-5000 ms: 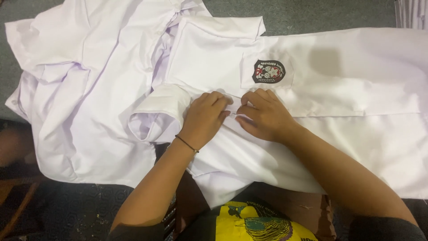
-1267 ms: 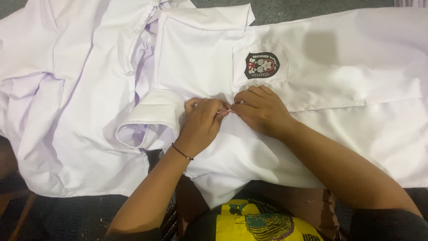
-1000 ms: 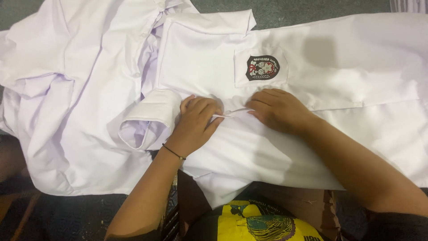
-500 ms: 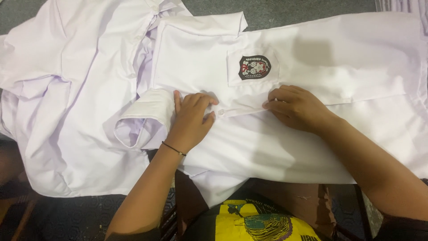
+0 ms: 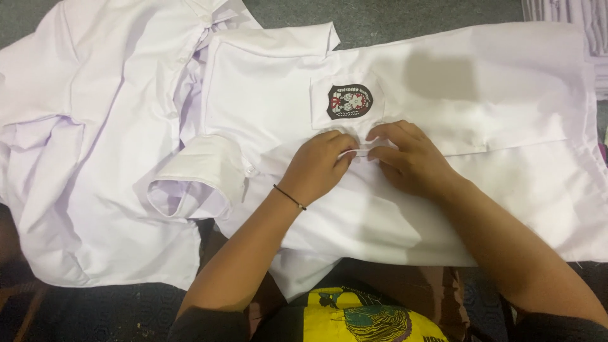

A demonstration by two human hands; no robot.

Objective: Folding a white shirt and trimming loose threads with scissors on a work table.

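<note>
Both the left hand (image 5: 316,168) and right hand (image 5: 405,158) pinch the white shirt (image 5: 443,82) placket (just below the badge (image 5: 349,101)); a slack grip could let that fold slip crooked

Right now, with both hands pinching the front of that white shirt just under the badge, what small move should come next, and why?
Probably ease the hands a little further along the front edge. The left hand and right hand meet fingertip to fingertip on a narrow fold of the white shirt, just below the pocket badge. The front edge to the right looks flat, while the short sleeve beside the left hand lies curled open.
</note>
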